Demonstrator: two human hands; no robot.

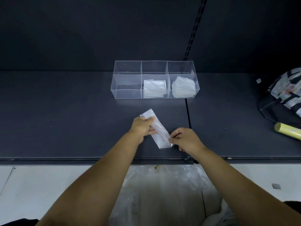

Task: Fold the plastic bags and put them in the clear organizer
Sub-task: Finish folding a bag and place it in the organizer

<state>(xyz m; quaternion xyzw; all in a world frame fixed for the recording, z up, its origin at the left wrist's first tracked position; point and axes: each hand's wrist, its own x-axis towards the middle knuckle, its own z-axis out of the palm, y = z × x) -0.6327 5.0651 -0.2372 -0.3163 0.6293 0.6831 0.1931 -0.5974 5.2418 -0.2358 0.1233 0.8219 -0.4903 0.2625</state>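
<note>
While my left hand [143, 126] grips the far end of the folded bag [157, 131] near the shelf's [65, 119] front edge, my right hand [184, 139] pinches its near corner.

I find no legible text, label, brand or number on the plastic bag [160, 137] I hold, nor elsewhere.
</note>
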